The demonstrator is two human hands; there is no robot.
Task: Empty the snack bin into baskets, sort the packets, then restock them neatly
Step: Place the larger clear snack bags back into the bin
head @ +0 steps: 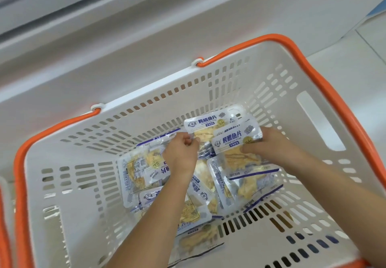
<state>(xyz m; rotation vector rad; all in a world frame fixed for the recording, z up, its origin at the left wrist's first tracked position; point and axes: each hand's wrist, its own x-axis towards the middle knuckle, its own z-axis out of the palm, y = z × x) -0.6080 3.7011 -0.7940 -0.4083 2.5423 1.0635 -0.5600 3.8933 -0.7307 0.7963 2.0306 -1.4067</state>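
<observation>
A white slotted basket (313, 104) with orange handles fills the view. Several clear fish-fillet snack packets with white and blue labels lie loose on its floor, one at the left (140, 173) and one at the right (250, 182). Both my hands are down inside the basket. My left hand (181, 152) pinches the lower left edge of an upright packet (205, 126). My right hand (271, 144) grips a small stack of packets (234, 140) with the labels facing me. The two held lots overlap at the basket's far side.
A white cabinet or bin wall (125, 38) runs along the far side of the basket. Pale floor tiles (355, 63) show at the right. The orange rim of a second basket (3, 226) sits at the left edge.
</observation>
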